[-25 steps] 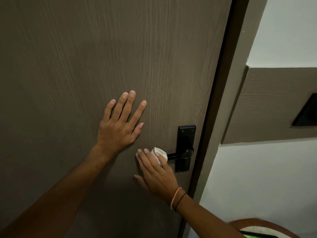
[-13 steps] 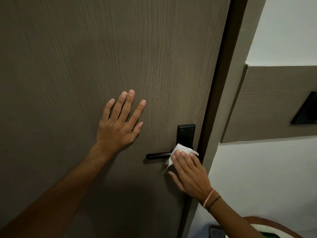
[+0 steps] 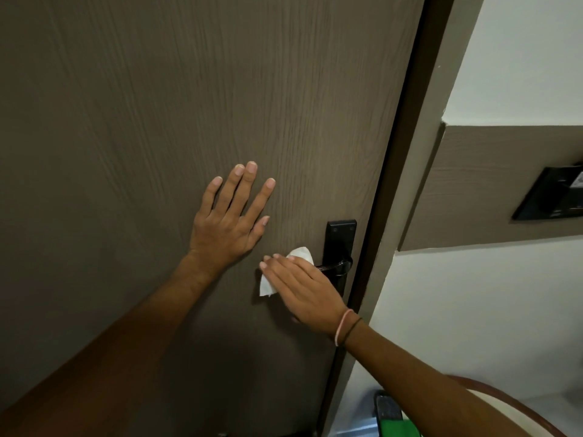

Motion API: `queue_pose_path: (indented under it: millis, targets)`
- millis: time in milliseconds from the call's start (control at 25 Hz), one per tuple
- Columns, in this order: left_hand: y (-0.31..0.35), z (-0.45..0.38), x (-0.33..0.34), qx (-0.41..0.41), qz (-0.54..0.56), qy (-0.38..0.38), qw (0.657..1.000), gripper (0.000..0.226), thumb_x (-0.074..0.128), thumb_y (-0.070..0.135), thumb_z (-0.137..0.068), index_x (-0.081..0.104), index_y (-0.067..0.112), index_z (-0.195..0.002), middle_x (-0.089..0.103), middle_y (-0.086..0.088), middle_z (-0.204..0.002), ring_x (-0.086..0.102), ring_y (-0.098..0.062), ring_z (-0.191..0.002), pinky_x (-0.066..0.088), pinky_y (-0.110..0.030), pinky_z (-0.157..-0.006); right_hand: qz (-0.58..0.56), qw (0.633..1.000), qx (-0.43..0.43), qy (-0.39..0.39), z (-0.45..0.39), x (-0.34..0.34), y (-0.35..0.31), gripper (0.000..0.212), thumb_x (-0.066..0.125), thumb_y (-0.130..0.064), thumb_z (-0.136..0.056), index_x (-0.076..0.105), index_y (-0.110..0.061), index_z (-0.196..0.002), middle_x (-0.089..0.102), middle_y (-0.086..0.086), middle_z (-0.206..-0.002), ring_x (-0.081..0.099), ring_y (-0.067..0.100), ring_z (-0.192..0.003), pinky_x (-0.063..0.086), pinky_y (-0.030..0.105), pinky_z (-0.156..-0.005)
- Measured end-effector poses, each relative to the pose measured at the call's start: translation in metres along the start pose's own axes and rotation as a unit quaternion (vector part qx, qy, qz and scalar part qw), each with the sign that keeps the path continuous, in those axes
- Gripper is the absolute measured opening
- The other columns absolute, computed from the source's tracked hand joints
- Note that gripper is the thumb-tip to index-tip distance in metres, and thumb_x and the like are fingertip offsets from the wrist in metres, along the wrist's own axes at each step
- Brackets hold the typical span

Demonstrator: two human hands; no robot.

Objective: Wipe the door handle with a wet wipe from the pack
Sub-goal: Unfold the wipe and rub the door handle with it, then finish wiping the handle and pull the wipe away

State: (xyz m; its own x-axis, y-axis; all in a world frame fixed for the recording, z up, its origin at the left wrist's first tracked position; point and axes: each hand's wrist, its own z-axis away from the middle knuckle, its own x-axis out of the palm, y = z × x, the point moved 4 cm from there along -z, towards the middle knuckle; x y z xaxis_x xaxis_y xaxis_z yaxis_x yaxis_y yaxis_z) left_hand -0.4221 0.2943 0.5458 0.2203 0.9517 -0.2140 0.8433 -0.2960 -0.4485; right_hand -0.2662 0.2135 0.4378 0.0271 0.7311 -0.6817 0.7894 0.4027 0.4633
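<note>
A white wet wipe (image 3: 296, 269) is pressed over the black door handle (image 3: 336, 265) by the right hand (image 3: 303, 288), its grip laid around both. The left hand (image 3: 230, 222) is spread flat, grip released, on the brown wood-grain door (image 3: 157, 105). A white wall (image 3: 504, 58) is seen rightward.

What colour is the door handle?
Black, backplate included; the head view shows the door handle best.
</note>
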Motion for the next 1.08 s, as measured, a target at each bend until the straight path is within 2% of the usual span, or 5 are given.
queue_pose_path:
  millis: [520, 680, 840, 960, 1080]
  targets:
    - [0.007, -0.002, -0.022, -0.026, 0.052, -0.062, 0.996, 0.062, 0.039, 0.04, -0.111, 0.021, 0.017, -0.167, 0.021, -0.018, -0.171, 0.017, -0.033, -0.16, 0.024, -0.051, -0.128, -0.029, 0.944, 0.324, -0.059, 0.089, -0.04, 0.02, 0.073, 0.065, -0.019, -0.093, 0.033, -0.005, -0.157, 0.032, 0.015, -0.164, 0.03, 0.035, -0.151, 0.029, 0.051, -0.119]
    - [0.018, -0.006, -0.044, -0.062, 0.094, -0.129, 0.985, 0.06, 0.036, 0.036, -0.112, 0.021, 0.013, -0.166, 0.02, -0.023, -0.171, 0.019, -0.036, -0.159, 0.028, -0.055, -0.127, -0.29, 0.872, 0.382, -0.095, 0.071, -0.048, -0.039, 0.054, 0.05, -0.04, -0.106, 0.028, -0.053, -0.154, 0.031, -0.032, -0.16, 0.025, 0.006, -0.156, 0.024, 0.017, -0.124]
    - [0.045, 0.008, -0.081, -0.166, 0.228, -0.161, 0.946, 0.055, 0.039, 0.028, -0.111, 0.035, 0.004, -0.16, 0.037, -0.026, -0.163, 0.041, -0.037, -0.149, 0.04, -0.049, -0.12, -0.538, 0.731, 0.419, -0.031, 0.045, -0.087, -0.073, 0.063, 0.048, -0.001, -0.1, 0.031, -0.01, -0.16, 0.042, -0.009, -0.154, 0.043, 0.001, -0.141, 0.032, 0.009, -0.117]
    - [0.083, 0.031, -0.116, -0.353, 0.426, -0.203, 0.808, 0.042, 0.044, 0.029, -0.111, 0.052, 0.006, -0.146, 0.059, -0.016, -0.14, 0.059, -0.024, -0.126, 0.047, -0.025, -0.101, -0.641, 0.559, 0.526, -0.001, 0.078, -0.114, -0.049, 0.043, 0.052, -0.01, -0.098, 0.063, -0.013, -0.14, 0.066, 0.003, -0.14, 0.063, 0.015, -0.128, 0.052, 0.027, -0.108]
    - [0.15, 0.051, -0.136, -0.543, 0.582, -0.351, 0.493, 0.049, 0.049, 0.052, -0.104, 0.064, 0.015, -0.133, 0.072, -0.007, -0.124, 0.07, -0.022, -0.113, 0.054, -0.026, -0.092, -0.724, 0.324, 0.608, -0.013, 0.137, -0.129, -0.014, 0.035, 0.056, -0.024, -0.104, 0.063, -0.006, -0.133, 0.073, 0.015, -0.128, 0.07, 0.029, -0.118, 0.061, 0.039, -0.096]
